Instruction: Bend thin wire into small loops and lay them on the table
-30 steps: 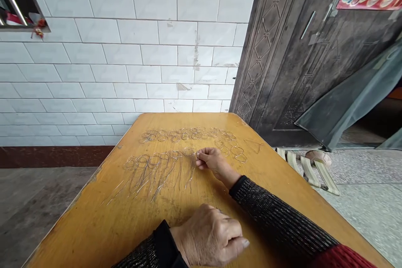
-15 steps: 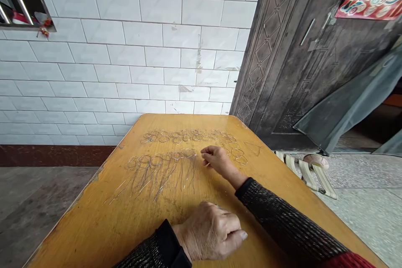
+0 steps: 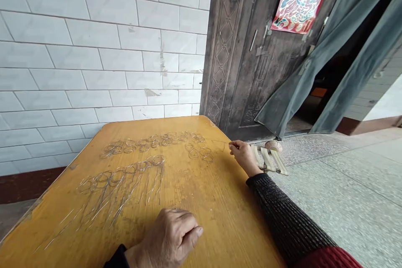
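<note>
My right hand [image 3: 243, 155] is at the right edge of the wooden table, thumb and fingers pinched on one end of a thin bent wire [image 3: 220, 142]. My left hand [image 3: 169, 236] rests near the front of the table, fingers curled in, and nothing shows in it. Wire loops with long straight tails [image 3: 117, 177] lie in a row at the left. Behind them stretches a second row of wire rings [image 3: 153, 141]. Two pairs of small wire rings [image 3: 199, 153] lie apart, between that row and my right hand.
The yellow wooden table [image 3: 194, 201] stands against a white tiled wall [image 3: 94, 63]. Beyond its right edge are a dark carved door [image 3: 241, 71], a grey-green curtain [image 3: 292, 92] and a low seat with pale straps [image 3: 268, 159] on the floor.
My right hand has moved right, from beside the looped wires to the thin bent wire at the table's edge. The view has turned right. My left hand stays curled on the table.
</note>
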Motion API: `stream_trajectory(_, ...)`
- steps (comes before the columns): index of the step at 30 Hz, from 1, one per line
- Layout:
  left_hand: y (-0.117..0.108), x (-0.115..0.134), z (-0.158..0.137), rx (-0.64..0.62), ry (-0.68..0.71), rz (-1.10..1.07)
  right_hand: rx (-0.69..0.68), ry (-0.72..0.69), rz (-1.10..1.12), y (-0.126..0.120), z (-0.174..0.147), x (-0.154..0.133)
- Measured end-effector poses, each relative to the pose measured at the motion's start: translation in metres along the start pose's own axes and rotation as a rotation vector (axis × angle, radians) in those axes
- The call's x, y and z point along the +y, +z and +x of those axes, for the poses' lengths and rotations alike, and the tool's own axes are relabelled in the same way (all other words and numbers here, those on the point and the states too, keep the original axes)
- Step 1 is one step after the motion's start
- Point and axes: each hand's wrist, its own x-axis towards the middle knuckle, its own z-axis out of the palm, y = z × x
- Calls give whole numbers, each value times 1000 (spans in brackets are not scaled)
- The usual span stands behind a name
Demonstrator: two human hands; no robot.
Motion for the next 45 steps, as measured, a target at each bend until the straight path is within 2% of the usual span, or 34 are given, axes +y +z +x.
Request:
stream_trajectory(6, 1, -4, 0, -15, 10, 17, -55, -37, -169, 3, 2, 0)
stream_trajectory(14, -1, -2, 2, -55, -7, 42, -216, -162, -370, 30, -22, -26)
stream_trajectory(20, -1, -2, 1, -72, -21, 37, -247, -143, -444, 36, -24, -27)
stream_trajectory(29, -2, -2, 2, -64, -18, 15, -242, -152, -404, 39, -22, -26)
stream_trajectory(39, 0, -3, 0, -43, -27, 1, -199, -122, -184, 34, -21, -23)
stream_trajectory(42, -2, -2, 1, -27, -100, -53, -188, -129, -126, 30, -21, -28)
stream_trajectory(45, -6, 0, 4, 1, -271, -154, -204, -156, -60, 24, -27, -41)
